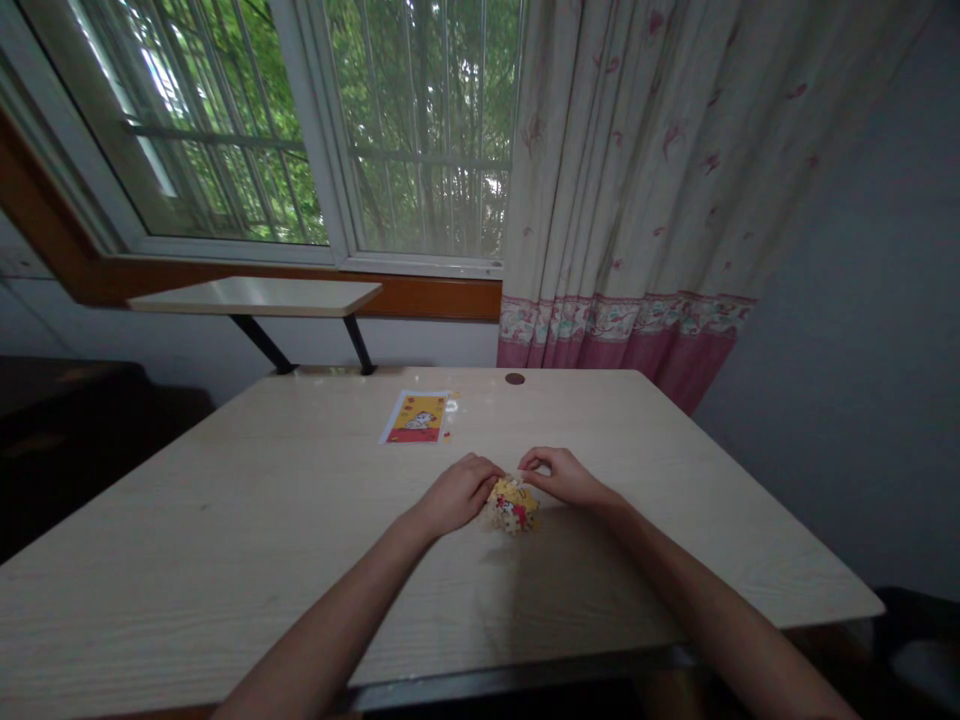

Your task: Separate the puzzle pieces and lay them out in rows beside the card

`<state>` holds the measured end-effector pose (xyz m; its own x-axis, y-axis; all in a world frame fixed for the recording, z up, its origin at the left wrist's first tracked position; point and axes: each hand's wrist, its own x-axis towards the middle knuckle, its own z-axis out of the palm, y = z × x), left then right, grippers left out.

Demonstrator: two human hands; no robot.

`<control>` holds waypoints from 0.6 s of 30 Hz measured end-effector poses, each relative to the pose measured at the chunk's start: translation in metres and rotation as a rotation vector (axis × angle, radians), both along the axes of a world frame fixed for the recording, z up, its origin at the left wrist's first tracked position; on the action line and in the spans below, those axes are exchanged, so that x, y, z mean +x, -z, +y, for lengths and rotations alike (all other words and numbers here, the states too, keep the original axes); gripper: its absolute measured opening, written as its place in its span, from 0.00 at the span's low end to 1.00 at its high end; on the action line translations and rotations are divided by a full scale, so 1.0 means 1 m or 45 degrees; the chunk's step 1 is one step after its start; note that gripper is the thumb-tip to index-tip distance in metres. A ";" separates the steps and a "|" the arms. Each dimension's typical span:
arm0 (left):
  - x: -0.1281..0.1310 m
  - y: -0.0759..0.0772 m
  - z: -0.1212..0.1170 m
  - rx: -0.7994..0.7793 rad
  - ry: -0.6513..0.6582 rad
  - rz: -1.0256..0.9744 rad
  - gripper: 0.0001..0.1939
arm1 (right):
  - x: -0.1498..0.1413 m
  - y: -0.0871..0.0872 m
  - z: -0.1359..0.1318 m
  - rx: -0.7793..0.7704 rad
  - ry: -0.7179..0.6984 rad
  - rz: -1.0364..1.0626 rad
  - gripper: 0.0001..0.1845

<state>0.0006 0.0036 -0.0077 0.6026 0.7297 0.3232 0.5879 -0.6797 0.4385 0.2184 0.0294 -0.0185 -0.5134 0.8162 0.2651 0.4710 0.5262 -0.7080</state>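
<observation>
A small heap of jigsaw puzzle pieces [514, 506], in yellow, red, white and bare tan backing, lies on the table between my hands. My left hand [461, 493] rests at the heap's left side, its fingers stretched over the edge and its thumb lower down against the pieces. At the upper right of the heap is my right hand [561, 476], thumb and forefinger brought together on what looks like a puzzle piece; it is too small to make out well. Beyond the left hand lies a picture sheet [418, 418] with a white animal on yellow and red.
A few loose pieces [447, 435] lie beside the sheet on the pale wooden table [300, 560]. A raised shelf [262, 296] on black legs stands at the back left. Near the back edge is a round brown cap [514, 379]. A curtain [622, 200] hangs behind the table.
</observation>
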 end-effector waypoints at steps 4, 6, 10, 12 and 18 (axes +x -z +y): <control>0.000 0.000 -0.001 0.027 0.023 0.024 0.13 | -0.001 -0.001 -0.002 -0.074 0.008 0.049 0.06; 0.000 0.000 -0.001 0.033 0.021 0.023 0.13 | -0.001 -0.002 -0.002 -0.146 -0.014 0.094 0.07; 0.000 -0.002 -0.002 0.022 0.022 0.005 0.12 | -0.002 -0.002 -0.003 -0.239 -0.026 0.190 0.07; 0.000 -0.004 -0.003 0.019 0.012 -0.005 0.12 | -0.003 -0.003 -0.004 -0.183 -0.007 0.179 0.08; 0.003 -0.008 -0.005 0.004 -0.070 -0.111 0.12 | -0.006 -0.008 -0.008 0.051 -0.020 0.068 0.07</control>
